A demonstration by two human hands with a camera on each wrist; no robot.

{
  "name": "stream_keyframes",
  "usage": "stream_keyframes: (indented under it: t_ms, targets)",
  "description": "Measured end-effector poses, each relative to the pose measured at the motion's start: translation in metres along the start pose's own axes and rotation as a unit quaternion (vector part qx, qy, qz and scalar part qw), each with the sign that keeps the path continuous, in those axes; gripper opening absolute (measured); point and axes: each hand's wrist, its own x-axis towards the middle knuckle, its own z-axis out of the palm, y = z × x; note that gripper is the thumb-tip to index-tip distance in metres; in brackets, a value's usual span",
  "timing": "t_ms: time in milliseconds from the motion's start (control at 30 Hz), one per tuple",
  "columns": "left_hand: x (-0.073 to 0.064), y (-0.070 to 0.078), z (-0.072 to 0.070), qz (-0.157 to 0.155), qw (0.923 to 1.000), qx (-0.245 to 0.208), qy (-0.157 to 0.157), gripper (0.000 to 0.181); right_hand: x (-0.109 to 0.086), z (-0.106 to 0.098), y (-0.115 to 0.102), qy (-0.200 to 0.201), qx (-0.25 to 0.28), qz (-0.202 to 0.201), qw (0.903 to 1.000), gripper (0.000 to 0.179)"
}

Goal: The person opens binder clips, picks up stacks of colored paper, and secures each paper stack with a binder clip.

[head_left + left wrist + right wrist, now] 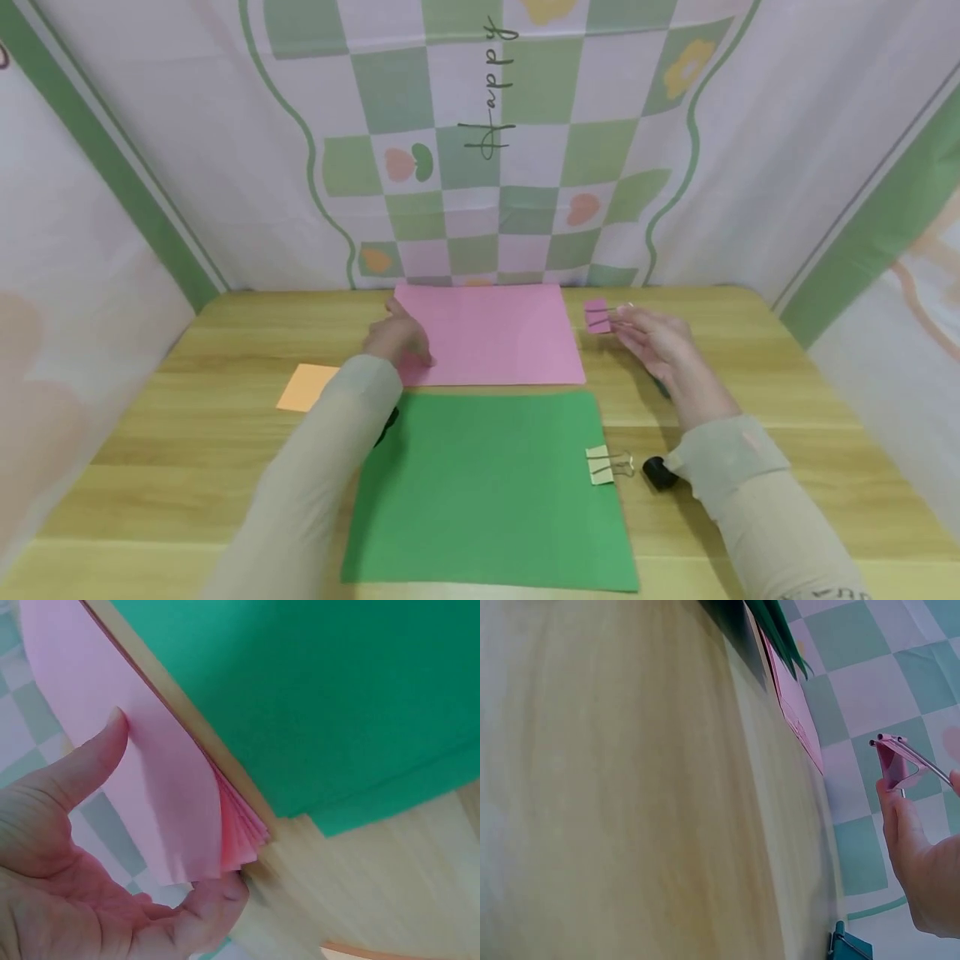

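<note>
My left hand [397, 335] holds the left edge of a stack of pink paper [498, 333]. In the left wrist view its thumb lies on the top of the pink sheets [161, 787] and its curled fingers are beneath, with the corner layers fanned apart. My right hand [660, 337] pinches a pink binder clip [597, 317] by its wire handles, just right of the stack. The right wrist view shows the mouth of this pink clip [895, 765] gaping and nothing in it.
Green paper [487, 492] lies nearest me, with a cream binder clip [599, 467] on its right edge. An orange paper [306, 387] is at left. A teal binder clip [851, 946] sits by the right hand. A patterned curtain [465, 158] hangs behind the wooden table [795, 392].
</note>
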Motion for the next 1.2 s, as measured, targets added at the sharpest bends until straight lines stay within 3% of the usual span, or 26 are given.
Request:
stream_keyframes:
  t_ms: [167,300,400,500,567,633,800,867,1000,1133,1200]
  targets:
    - [-0.001,0.003,-0.002,-0.013,0.9996,-0.018,-0.018,0.128,0.000,0.001,0.000,0.005,-0.003,0.002,1.0000,0.018]
    - [0.001,0.005,0.001,0.016,0.9998,-0.014,-0.004,0.129,0.001,0.000,-0.001,0.011,-0.005,0.004,0.9999,0.021]
    - [0.002,0.003,0.005,0.039,0.9990,-0.015,0.016,0.128,0.001,0.000,-0.002,0.017,-0.013,0.006,0.9998,0.052]
    - [0.002,0.002,0.009,0.042,0.9984,-0.012,0.036,0.126,0.002,-0.001,-0.002,0.026,-0.018,0.013,0.9994,0.083]
    - [0.002,0.001,0.010,0.042,0.9981,-0.004,0.044,0.126,0.002,-0.002,-0.001,0.033,-0.014,0.017,0.9992,0.088]
    - [0.002,0.001,0.011,0.043,0.9980,-0.011,0.046,0.125,0.003,-0.005,-0.001,0.036,-0.006,0.019,0.9991,0.078]
    - [-0.002,0.008,0.010,0.032,0.9974,-0.054,0.036,0.121,0.001,-0.009,-0.001,0.033,0.017,0.017,0.9991,0.029]
    - [-0.003,0.008,0.009,0.031,0.9971,-0.062,0.032,0.121,0.001,-0.008,-0.001,0.032,0.013,0.018,0.9993,0.031]
    - [0.005,-0.001,0.007,0.045,0.9981,-0.041,0.013,0.126,0.002,-0.007,-0.002,0.028,-0.003,0.017,0.9995,0.051]
    - [0.019,-0.014,0.000,0.059,0.9978,0.005,-0.029,0.129,0.003,-0.008,-0.002,0.029,-0.005,0.017,0.9994,0.042]
    - [0.026,-0.019,-0.005,0.079,0.9954,0.028,-0.045,0.123,0.003,-0.009,-0.003,0.030,-0.002,0.016,0.9994,0.035]
